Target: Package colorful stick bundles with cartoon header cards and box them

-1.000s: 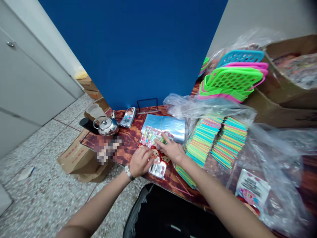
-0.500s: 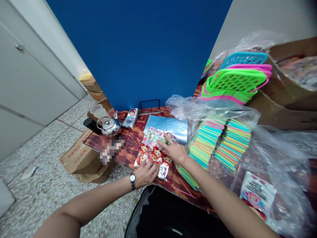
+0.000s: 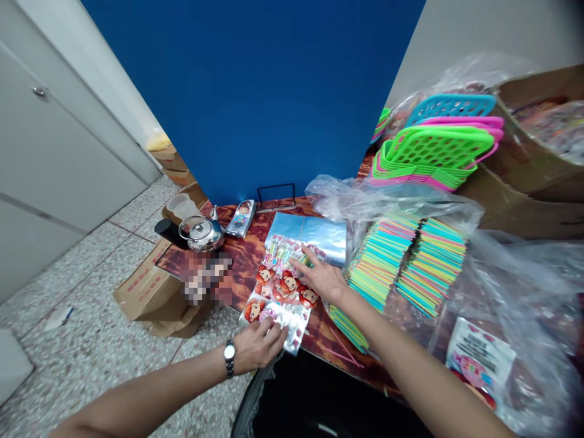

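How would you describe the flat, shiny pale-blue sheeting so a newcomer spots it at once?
Find the tall flat blue panel, then the red-brown patterned tabletop at its foot. The flat, shiny pale-blue sheeting lies there, just beyond the person's right hand and left of the thin multicoloured sticks. Unlike the silver packets in front, printed with cartoon faces, it shows no faces.

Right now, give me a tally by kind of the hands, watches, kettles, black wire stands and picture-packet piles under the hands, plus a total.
Hands, left hand and right hand: 2
Watch: 1
Kettle: 1
Black wire stand: 1
Picture-packet pile under the hands: 1
Total: 6
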Available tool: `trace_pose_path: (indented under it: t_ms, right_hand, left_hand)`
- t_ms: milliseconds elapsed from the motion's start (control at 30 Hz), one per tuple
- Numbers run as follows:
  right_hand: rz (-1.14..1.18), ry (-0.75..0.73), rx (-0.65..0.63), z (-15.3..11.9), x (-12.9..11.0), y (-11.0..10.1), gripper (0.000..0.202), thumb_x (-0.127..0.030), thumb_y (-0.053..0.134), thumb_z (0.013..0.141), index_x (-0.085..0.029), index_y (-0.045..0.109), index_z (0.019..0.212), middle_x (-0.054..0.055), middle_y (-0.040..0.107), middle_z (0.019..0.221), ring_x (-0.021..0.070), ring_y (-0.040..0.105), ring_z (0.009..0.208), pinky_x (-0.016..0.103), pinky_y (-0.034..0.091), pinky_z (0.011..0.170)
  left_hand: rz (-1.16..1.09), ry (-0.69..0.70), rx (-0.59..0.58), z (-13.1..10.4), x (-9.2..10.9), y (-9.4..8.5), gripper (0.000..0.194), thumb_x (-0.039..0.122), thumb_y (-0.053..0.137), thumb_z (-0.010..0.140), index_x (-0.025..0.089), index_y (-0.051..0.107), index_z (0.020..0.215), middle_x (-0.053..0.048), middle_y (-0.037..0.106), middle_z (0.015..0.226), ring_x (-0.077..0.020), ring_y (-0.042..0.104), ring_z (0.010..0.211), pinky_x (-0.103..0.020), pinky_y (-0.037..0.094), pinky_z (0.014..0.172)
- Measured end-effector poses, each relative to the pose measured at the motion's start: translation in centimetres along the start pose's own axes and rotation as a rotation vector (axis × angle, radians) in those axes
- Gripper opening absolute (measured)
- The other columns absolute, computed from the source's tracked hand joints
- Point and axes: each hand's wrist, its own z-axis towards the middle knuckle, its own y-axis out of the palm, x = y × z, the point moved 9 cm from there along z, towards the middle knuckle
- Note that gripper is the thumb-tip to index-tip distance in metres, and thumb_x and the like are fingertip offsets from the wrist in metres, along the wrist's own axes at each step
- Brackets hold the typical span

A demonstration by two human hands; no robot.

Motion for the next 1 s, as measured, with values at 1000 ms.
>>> trace_pose_path:
  t_ms: [1000]
  right_hand:
    - [-0.009,0.017,0.016,0.3,0.9,-0.4,0.059,-0.041,0.043,0.088,-0.044,0.014,0.139,0.007,0.009,0.152,0.0236,0.065,0.091,0.035,0.056,0.061]
  left_hand:
    - [-0.387,-0.180,0.093,-0.9,-8.2,1.3,0.084,0.064,0.047,0.075,0.005,0.031,0.133,-0.023,0.048,0.119,-0.0342,0.040,0.117,-0.050,0.035,0.097]
